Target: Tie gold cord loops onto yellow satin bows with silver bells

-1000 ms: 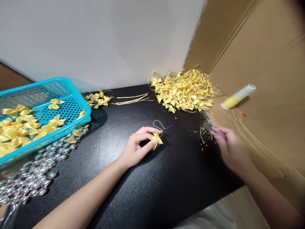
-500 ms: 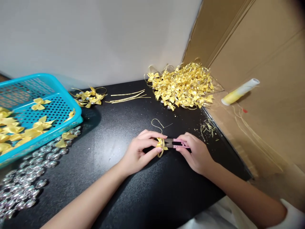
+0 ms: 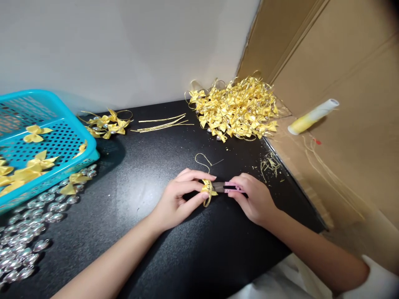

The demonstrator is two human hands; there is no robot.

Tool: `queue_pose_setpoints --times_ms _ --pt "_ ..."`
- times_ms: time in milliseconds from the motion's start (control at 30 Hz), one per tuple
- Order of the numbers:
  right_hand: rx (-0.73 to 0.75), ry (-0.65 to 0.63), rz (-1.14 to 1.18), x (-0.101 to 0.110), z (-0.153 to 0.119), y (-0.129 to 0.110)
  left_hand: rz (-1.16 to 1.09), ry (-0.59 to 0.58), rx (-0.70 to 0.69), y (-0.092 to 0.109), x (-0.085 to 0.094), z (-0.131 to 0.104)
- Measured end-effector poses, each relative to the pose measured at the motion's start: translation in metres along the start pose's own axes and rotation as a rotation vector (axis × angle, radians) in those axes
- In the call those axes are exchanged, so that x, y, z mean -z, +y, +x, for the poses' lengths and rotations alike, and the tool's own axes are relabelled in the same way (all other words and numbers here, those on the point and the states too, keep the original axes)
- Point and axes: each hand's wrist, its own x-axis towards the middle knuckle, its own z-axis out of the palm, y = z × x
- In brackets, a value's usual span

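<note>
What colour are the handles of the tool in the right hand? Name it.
The handles are pink, best seen in the head view.

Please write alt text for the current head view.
A person's left hand pinches a yellow bow; the right hand holds a pink-handled tool at it. Left on the black table sit silvery beads and a blue basket; behind, a heap of bows.

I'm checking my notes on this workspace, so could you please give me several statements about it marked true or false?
1. The right hand holds a pink-handled metal hand tool. True.
2. The left hand is empty. False: it holds a yellow ribbon bow.
3. Loose, thin gold cords lie on the black table. True.
4. Silver oval beads lie inside the turquoise plastic basket. False: they lie outside it.
</note>
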Motion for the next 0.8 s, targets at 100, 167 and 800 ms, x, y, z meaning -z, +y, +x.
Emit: queue_pose_setpoints --times_ms 100,167,800 --pt "-0.007 -0.007 -0.006 -0.0005 -0.0007 0.0008 0.003 -0.001 0.001 0.0001 0.0003 0.0003" --pt "-0.003 -0.003 -0.008 -0.0006 -0.0008 0.0012 0.000 -0.003 -0.005 -0.0002 0.0005 0.0000" --pt "0.033 0.005 -0.082 -0.0030 0.0027 -0.0013 -0.010 -0.032 0.016 0.0012 0.0024 0.0025"
